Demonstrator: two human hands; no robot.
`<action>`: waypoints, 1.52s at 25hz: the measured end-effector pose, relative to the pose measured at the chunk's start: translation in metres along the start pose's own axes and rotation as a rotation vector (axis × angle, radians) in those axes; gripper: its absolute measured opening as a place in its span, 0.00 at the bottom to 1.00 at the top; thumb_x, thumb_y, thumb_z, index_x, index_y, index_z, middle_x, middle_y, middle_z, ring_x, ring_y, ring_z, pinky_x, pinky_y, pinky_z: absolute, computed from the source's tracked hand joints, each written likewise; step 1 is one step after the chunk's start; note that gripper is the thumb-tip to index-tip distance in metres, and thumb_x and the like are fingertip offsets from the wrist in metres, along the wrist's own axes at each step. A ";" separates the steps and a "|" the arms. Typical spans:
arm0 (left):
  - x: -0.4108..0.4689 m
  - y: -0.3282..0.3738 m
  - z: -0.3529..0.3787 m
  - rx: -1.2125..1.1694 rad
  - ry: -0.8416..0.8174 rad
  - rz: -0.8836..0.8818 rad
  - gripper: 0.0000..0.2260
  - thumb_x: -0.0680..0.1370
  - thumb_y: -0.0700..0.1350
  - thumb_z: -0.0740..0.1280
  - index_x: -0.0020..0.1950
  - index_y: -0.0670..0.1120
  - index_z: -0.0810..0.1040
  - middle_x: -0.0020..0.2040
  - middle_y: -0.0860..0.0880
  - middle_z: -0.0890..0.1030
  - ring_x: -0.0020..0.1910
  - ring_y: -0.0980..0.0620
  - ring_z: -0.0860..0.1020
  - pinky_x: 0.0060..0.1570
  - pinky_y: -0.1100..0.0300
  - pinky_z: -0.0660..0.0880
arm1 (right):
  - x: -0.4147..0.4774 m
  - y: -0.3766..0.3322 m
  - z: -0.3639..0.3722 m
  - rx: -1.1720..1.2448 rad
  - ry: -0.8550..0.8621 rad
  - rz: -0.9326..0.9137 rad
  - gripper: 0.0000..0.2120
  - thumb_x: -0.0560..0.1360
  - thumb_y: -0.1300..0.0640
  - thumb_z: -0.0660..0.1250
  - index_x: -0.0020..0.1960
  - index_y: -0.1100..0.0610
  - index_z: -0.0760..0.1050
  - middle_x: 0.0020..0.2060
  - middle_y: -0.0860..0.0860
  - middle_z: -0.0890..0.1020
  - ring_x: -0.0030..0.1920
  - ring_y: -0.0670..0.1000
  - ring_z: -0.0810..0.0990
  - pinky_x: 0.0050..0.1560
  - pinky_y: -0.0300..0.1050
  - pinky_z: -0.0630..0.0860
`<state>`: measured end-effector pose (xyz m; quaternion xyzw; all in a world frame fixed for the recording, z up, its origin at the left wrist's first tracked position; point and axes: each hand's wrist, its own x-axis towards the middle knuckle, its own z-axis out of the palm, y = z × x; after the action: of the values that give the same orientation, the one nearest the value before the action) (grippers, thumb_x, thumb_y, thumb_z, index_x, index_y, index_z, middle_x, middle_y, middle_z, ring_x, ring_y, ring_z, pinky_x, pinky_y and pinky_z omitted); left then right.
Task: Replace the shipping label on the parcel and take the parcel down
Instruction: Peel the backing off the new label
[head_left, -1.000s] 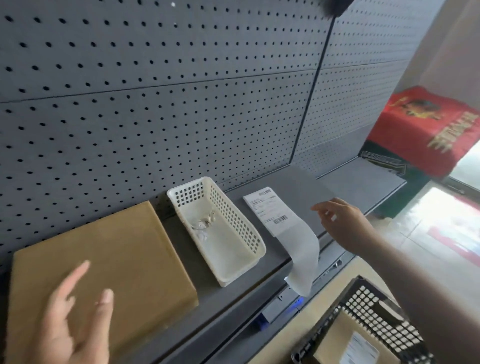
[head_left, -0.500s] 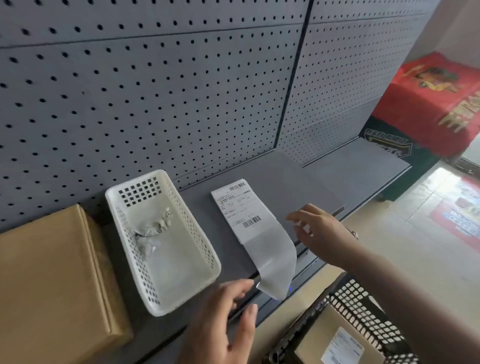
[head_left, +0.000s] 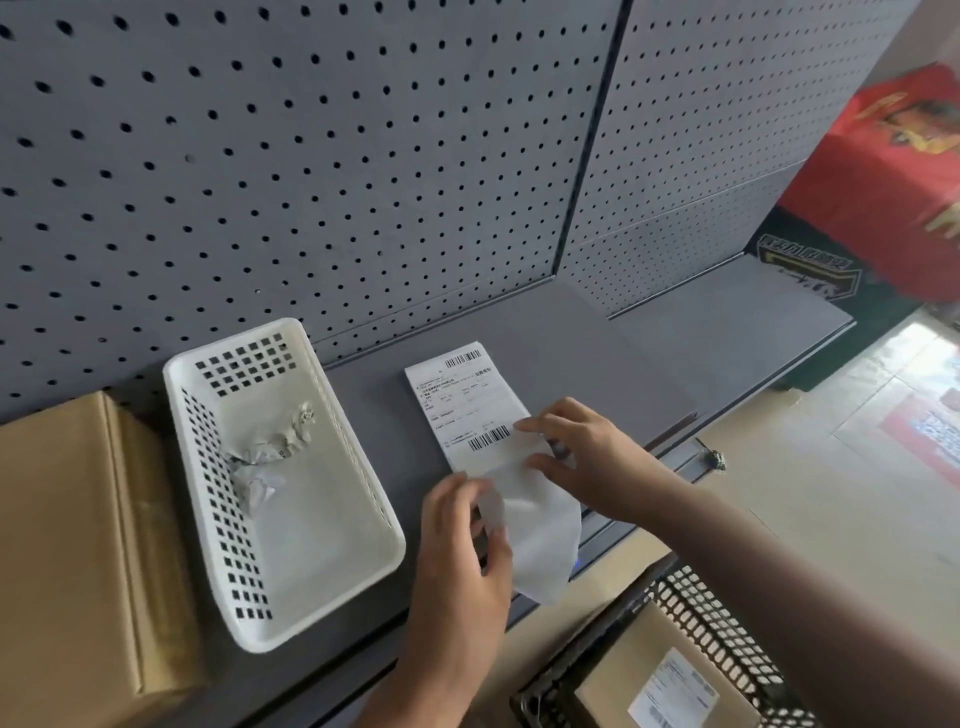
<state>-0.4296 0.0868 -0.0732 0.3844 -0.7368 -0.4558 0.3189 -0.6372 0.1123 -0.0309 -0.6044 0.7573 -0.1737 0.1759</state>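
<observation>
Shelf (head_left: 571, 338) holds parcel (head_left: 78, 545) far left, basket (head_left: 358, 525) right of it, label (head_left: 462, 400) right of basket. Crumpled paper (head_left: 270, 457) lies in basket. Crate (head_left: 727, 623) sits below shelf, front right.

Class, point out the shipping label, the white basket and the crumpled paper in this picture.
label (head_left: 462, 402): head view, printed face between the barcodes.
white basket (head_left: 358, 457): head view, right wall.
crumpled paper (head_left: 270, 452): head view, middle of the wad in the basket.

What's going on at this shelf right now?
A person has both hands on a shipping label lying on the grey shelf. The right hand pins it, and the left hand grips its blank tail. Crumpled paper sits in the white basket beside the cardboard parcel.
</observation>
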 end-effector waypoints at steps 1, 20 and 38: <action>0.003 0.002 0.001 -0.050 0.030 -0.037 0.20 0.78 0.29 0.69 0.65 0.47 0.76 0.66 0.54 0.73 0.64 0.55 0.78 0.61 0.64 0.77 | 0.001 0.000 0.000 0.016 -0.005 0.005 0.19 0.78 0.54 0.69 0.68 0.51 0.76 0.57 0.48 0.74 0.48 0.49 0.78 0.53 0.43 0.79; 0.030 0.028 0.007 -0.686 0.245 -0.481 0.13 0.79 0.35 0.71 0.58 0.49 0.75 0.53 0.44 0.86 0.48 0.53 0.85 0.54 0.56 0.80 | -0.013 -0.005 -0.007 0.005 0.155 -0.001 0.07 0.77 0.57 0.71 0.54 0.51 0.83 0.52 0.47 0.75 0.46 0.42 0.77 0.48 0.31 0.71; 0.027 0.033 0.003 -0.559 0.226 -0.351 0.08 0.79 0.37 0.72 0.53 0.46 0.75 0.41 0.50 0.85 0.34 0.57 0.78 0.37 0.61 0.76 | 0.011 -0.039 -0.023 -0.320 0.060 -0.478 0.09 0.81 0.50 0.65 0.53 0.52 0.81 0.47 0.47 0.82 0.47 0.51 0.78 0.46 0.48 0.78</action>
<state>-0.4551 0.0745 -0.0410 0.4511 -0.4661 -0.6423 0.4083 -0.6170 0.0950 0.0076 -0.7805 0.6159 -0.1063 0.0098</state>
